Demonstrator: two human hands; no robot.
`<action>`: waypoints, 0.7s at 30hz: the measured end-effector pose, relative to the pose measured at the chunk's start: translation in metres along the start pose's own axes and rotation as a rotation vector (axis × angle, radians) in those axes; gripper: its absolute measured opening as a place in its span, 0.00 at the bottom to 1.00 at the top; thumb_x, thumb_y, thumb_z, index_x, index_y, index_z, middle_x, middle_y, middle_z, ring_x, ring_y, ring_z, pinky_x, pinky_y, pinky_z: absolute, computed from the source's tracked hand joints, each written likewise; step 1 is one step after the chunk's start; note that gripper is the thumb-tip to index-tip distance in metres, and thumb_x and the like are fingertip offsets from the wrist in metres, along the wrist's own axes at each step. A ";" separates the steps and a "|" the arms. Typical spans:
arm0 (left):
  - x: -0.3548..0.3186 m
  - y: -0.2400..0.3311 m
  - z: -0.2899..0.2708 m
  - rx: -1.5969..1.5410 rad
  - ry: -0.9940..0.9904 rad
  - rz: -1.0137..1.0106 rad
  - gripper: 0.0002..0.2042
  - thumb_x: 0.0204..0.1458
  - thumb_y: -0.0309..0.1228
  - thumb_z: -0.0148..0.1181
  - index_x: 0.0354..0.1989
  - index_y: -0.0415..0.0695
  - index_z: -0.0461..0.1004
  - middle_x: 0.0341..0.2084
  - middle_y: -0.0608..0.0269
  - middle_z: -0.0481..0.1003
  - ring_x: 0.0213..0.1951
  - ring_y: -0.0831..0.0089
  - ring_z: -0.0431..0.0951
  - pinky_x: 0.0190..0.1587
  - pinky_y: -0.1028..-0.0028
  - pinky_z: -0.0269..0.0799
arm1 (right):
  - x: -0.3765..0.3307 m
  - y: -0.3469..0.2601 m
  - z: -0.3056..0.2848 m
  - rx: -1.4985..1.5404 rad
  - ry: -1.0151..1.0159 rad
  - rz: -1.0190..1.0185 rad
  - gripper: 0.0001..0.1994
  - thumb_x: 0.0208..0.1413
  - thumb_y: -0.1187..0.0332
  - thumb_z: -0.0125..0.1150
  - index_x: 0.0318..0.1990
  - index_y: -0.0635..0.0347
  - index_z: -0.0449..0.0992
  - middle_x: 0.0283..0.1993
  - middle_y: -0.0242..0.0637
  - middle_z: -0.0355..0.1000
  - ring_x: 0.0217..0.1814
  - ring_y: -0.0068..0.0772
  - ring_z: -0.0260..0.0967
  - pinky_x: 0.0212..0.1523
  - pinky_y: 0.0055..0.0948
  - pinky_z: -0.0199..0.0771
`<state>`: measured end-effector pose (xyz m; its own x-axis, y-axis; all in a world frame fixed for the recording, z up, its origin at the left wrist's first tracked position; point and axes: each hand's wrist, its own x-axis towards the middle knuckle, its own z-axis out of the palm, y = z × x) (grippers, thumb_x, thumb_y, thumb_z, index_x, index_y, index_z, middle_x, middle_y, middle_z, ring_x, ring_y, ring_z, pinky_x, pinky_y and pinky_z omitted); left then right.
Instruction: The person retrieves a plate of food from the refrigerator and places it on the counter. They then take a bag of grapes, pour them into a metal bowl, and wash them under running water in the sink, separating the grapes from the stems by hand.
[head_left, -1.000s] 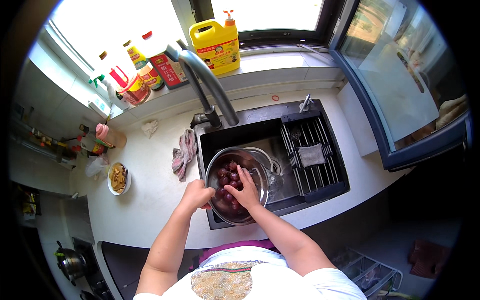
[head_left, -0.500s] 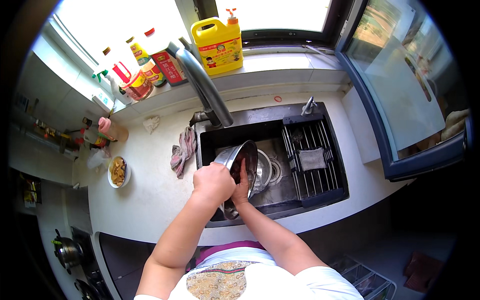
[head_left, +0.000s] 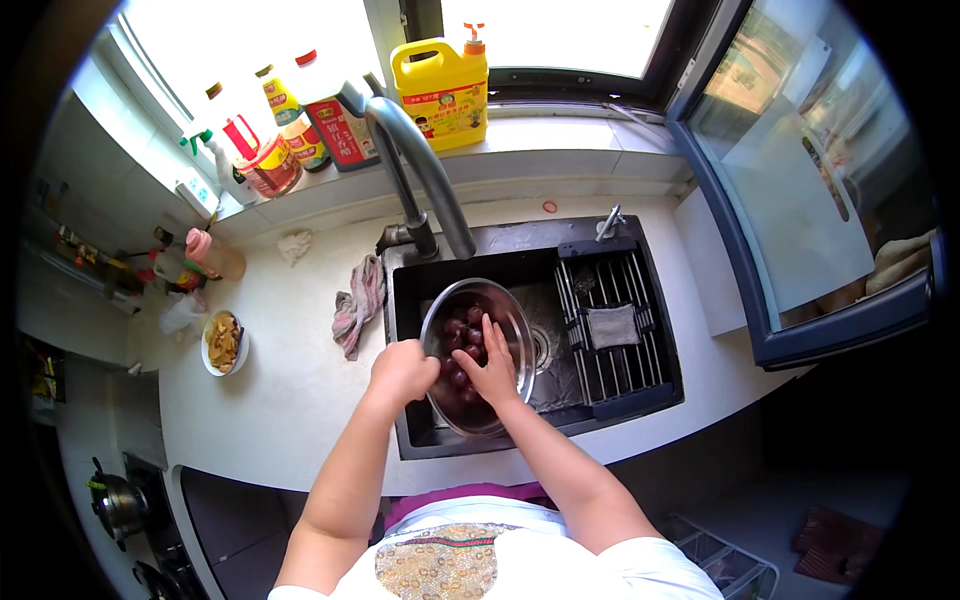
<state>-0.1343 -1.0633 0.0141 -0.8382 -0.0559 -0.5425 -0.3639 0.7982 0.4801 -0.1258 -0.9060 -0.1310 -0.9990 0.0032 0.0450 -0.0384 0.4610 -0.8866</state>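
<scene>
— Left hand point(head_left: 402, 370) status?
— Your left hand is closed in a loose fist on the near-left rim of the steel bowl point(head_left: 510, 320), gripping it.
— Right hand point(head_left: 492, 368)?
— Your right hand lies inside the bowl, fingers spread flat over the dark red fruit point(head_left: 462, 335); nothing is clamped in it.
— Bowl location?
— It sits tilted in the sink point(head_left: 620, 405), below the curved faucet point(head_left: 425, 170), left of the black drying rack point(head_left: 615, 330). A crumpled rag point(head_left: 357, 305) lies on the desk point(head_left: 290, 400) beside the sink's left edge.
</scene>
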 end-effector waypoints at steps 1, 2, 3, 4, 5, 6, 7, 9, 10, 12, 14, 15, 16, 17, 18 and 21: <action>0.006 -0.013 -0.003 -0.196 -0.128 -0.090 0.14 0.41 0.30 0.50 0.28 0.29 0.75 0.25 0.43 0.77 0.26 0.59 0.81 0.29 0.68 0.77 | 0.002 -0.006 -0.009 -0.076 -0.065 0.020 0.43 0.45 0.49 0.64 0.68 0.47 0.50 0.67 0.56 0.48 0.65 0.59 0.52 0.63 0.43 0.54; 0.012 -0.035 0.004 -0.404 -0.133 -0.145 0.14 0.40 0.28 0.50 0.29 0.27 0.74 0.23 0.46 0.77 0.21 0.62 0.80 0.22 0.70 0.76 | 0.004 -0.014 -0.021 -0.197 -0.225 0.087 0.41 0.45 0.47 0.62 0.67 0.48 0.53 0.69 0.54 0.46 0.64 0.60 0.53 0.64 0.43 0.53; 0.010 -0.037 0.007 -0.493 -0.145 -0.169 0.14 0.41 0.28 0.50 0.29 0.27 0.74 0.23 0.47 0.76 0.22 0.62 0.80 0.22 0.69 0.77 | 0.004 -0.013 -0.032 -0.315 -0.265 0.027 0.37 0.47 0.50 0.62 0.65 0.48 0.58 0.68 0.52 0.48 0.62 0.60 0.55 0.63 0.43 0.54; 0.007 -0.040 0.008 -0.578 -0.156 -0.200 0.13 0.41 0.27 0.51 0.30 0.27 0.73 0.23 0.48 0.76 0.22 0.62 0.80 0.22 0.69 0.77 | 0.005 -0.015 -0.041 -0.322 -0.188 -0.065 0.34 0.48 0.53 0.61 0.63 0.50 0.60 0.67 0.52 0.50 0.61 0.59 0.56 0.62 0.43 0.55; 0.003 -0.045 0.011 -0.664 -0.168 -0.230 0.13 0.41 0.27 0.51 0.31 0.27 0.73 0.23 0.48 0.76 0.23 0.62 0.80 0.22 0.68 0.77 | 0.006 -0.018 -0.053 -0.329 -0.112 -0.157 0.31 0.49 0.55 0.61 0.61 0.52 0.63 0.66 0.51 0.52 0.61 0.58 0.56 0.62 0.43 0.56; 0.012 -0.071 0.030 -0.775 -0.152 -0.179 0.14 0.42 0.26 0.51 0.33 0.26 0.72 0.24 0.49 0.76 0.23 0.61 0.79 0.23 0.66 0.78 | 0.006 -0.028 -0.064 -0.262 -0.031 -0.233 0.28 0.49 0.60 0.61 0.59 0.55 0.66 0.64 0.50 0.56 0.62 0.57 0.55 0.62 0.42 0.57; 0.012 -0.076 0.037 -0.829 -0.153 -0.175 0.12 0.43 0.26 0.51 0.33 0.28 0.72 0.26 0.50 0.76 0.25 0.62 0.79 0.24 0.66 0.78 | 0.005 -0.038 -0.077 -0.360 0.107 -0.308 0.27 0.47 0.66 0.63 0.57 0.57 0.67 0.59 0.49 0.62 0.58 0.50 0.60 0.59 0.38 0.60; 0.019 -0.091 0.054 -0.941 -0.102 -0.180 0.11 0.44 0.26 0.51 0.33 0.30 0.73 0.26 0.52 0.76 0.26 0.64 0.79 0.26 0.66 0.79 | 0.002 -0.044 -0.099 -0.568 0.391 -0.326 0.27 0.46 0.65 0.64 0.56 0.59 0.68 0.56 0.49 0.63 0.57 0.47 0.60 0.58 0.37 0.60; 0.020 -0.093 0.055 -0.994 -0.115 -0.174 0.11 0.44 0.26 0.51 0.33 0.30 0.73 0.26 0.53 0.76 0.26 0.65 0.79 0.27 0.67 0.79 | -0.001 -0.042 -0.103 -0.487 0.461 -0.223 0.27 0.46 0.63 0.65 0.55 0.60 0.68 0.54 0.49 0.63 0.54 0.46 0.62 0.56 0.38 0.63; 0.020 -0.090 0.057 -1.099 -0.141 -0.156 0.11 0.45 0.27 0.52 0.33 0.32 0.73 0.25 0.55 0.76 0.27 0.66 0.79 0.28 0.67 0.79 | -0.010 -0.033 -0.110 -0.206 0.364 0.202 0.29 0.46 0.58 0.66 0.54 0.65 0.67 0.47 0.49 0.65 0.48 0.44 0.65 0.49 0.37 0.67; 0.026 -0.088 0.054 -1.056 -0.128 -0.071 0.11 0.45 0.27 0.52 0.34 0.32 0.73 0.25 0.56 0.76 0.27 0.67 0.79 0.29 0.68 0.78 | -0.012 0.006 -0.113 0.292 0.036 0.550 0.22 0.46 0.62 0.64 0.46 0.67 0.71 0.33 0.41 0.71 0.33 0.35 0.70 0.31 0.31 0.73; 0.028 -0.085 0.052 -1.032 -0.123 -0.031 0.11 0.45 0.27 0.52 0.34 0.32 0.73 0.25 0.57 0.76 0.27 0.68 0.79 0.30 0.68 0.78 | -0.015 -0.003 -0.117 0.680 -0.113 0.833 0.17 0.46 0.65 0.62 0.42 0.66 0.72 0.29 0.37 0.71 0.27 0.33 0.71 0.26 0.29 0.73; 0.032 -0.081 0.046 -0.993 -0.133 -0.003 0.12 0.45 0.28 0.52 0.35 0.32 0.73 0.27 0.56 0.76 0.26 0.69 0.79 0.29 0.70 0.76 | -0.019 -0.004 -0.110 0.635 -0.105 0.735 0.13 0.46 0.69 0.59 0.39 0.66 0.72 0.28 0.36 0.72 0.25 0.30 0.70 0.22 0.28 0.73; 0.040 -0.074 0.039 -0.879 -0.046 -0.005 0.15 0.46 0.29 0.52 0.40 0.31 0.72 0.28 0.53 0.77 0.28 0.65 0.79 0.31 0.67 0.76 | -0.022 -0.007 -0.101 0.590 -0.096 0.638 0.10 0.45 0.72 0.57 0.36 0.65 0.73 0.27 0.35 0.72 0.22 0.28 0.70 0.18 0.28 0.72; 0.046 -0.061 0.030 -0.763 0.037 -0.006 0.18 0.46 0.30 0.52 0.45 0.31 0.70 0.29 0.50 0.77 0.29 0.60 0.79 0.33 0.65 0.76 | -0.020 -0.017 -0.100 0.679 -0.051 0.668 0.09 0.45 0.76 0.51 0.35 0.68 0.72 0.28 0.39 0.72 0.22 0.30 0.71 0.18 0.27 0.73; 0.074 -0.035 0.009 0.276 0.722 0.324 0.34 0.52 0.36 0.51 0.66 0.40 0.46 0.65 0.49 0.49 0.65 0.51 0.49 0.63 0.50 0.46 | -0.014 -0.023 -0.089 0.744 -0.014 0.719 0.08 0.45 0.76 0.51 0.34 0.71 0.71 0.27 0.42 0.72 0.20 0.30 0.71 0.15 0.24 0.72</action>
<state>-0.1803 -1.0902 -0.0493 -0.9725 -0.0936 0.2133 -0.0262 0.9539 0.2990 -0.1084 -0.8379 -0.0699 -0.7916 0.0487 -0.6092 0.5674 -0.3115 -0.7622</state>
